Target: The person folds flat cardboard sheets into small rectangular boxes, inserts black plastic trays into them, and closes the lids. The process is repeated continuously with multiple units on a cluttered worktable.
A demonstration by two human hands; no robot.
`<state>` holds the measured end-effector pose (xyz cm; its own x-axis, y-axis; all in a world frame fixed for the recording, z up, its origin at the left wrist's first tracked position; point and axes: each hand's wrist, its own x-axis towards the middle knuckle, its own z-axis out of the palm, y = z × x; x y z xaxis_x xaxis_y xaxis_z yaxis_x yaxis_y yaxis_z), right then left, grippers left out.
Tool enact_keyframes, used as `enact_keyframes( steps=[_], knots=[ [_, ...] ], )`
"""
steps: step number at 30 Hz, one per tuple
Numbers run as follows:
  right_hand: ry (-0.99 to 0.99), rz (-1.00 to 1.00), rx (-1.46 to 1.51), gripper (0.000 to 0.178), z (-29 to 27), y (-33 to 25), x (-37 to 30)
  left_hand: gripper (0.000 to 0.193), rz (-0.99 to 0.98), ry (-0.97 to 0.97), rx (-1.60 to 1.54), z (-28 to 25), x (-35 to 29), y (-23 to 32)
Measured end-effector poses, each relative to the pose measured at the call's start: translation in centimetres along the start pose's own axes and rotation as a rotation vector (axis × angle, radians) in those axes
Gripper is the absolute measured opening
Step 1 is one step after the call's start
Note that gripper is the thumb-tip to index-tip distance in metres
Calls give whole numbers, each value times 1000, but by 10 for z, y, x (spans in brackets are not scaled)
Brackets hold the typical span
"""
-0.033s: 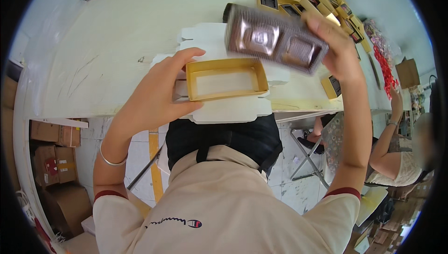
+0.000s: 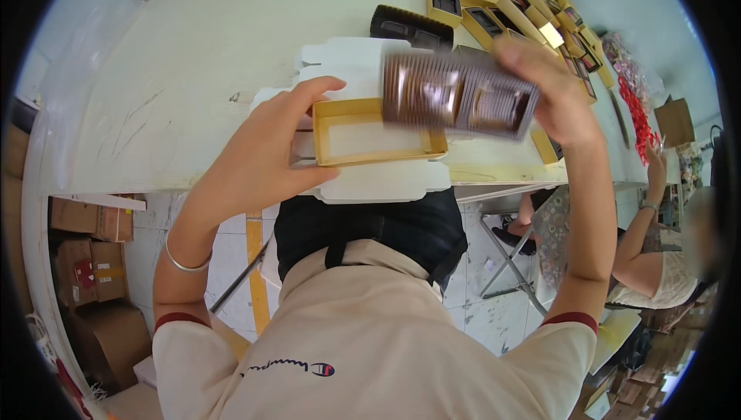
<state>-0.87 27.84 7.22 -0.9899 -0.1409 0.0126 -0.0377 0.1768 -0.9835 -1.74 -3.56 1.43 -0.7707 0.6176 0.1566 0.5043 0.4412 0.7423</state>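
Observation:
A shallow gold cardboard box, open at the top with a white inside, lies on white flat card blanks near the table's front edge. My left hand spans the box's left end, thumb along the near side and fingers at the far corner. My right hand grips the right end of a shiny brown plastic tray with two square wells. This tray is tilted and blurred by motion. It hangs over the box's far right part and hides some of it.
Behind the blanks lies a dark plastic tray. Several gold boxes, some with dark trays inside, cover the back right. Another gold box sits by my right wrist. At right, a co-worker's hand is near red strips.
My right hand has brought the brown tray nearer and lower over the box, uncovering the dark tray behind. The gold box and my left hand have shifted slightly right.

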Motion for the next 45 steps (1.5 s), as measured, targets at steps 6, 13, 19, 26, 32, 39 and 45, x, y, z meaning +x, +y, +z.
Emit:
enact_keyframes(
  steps=[6, 13, 19, 26, 32, 39, 45],
  knots=[
    [-6, 329, -231, 38, 0, 12, -5, 74, 24, -128, 80, -2, 11, 16],
    [-134, 87, -688, 43, 49, -14, -9, 70, 111, -164, 126, -2, 19, 2],
    [-300, -551, -1021, 64, 43, 6, -40, 75, 132, -157, 162, -1, 19, -1],
    [-344, -464, -880, 41, 11, -5, -41, 76, 80, -189, 140, -2, 20, 3],
    [-313, -532, -821, 60, 41, 25, -33, 79, 164, -236, 201, -2, 24, -2],
    [-323, -620, -722, 31, 29, 25, -25, 86, 253, -69, 226, 19, 19, 0],
    [-424, -878, -1053, 36, 33, 17, -18, 83, 313, -49, 341, 28, 32, 5]
  ],
)
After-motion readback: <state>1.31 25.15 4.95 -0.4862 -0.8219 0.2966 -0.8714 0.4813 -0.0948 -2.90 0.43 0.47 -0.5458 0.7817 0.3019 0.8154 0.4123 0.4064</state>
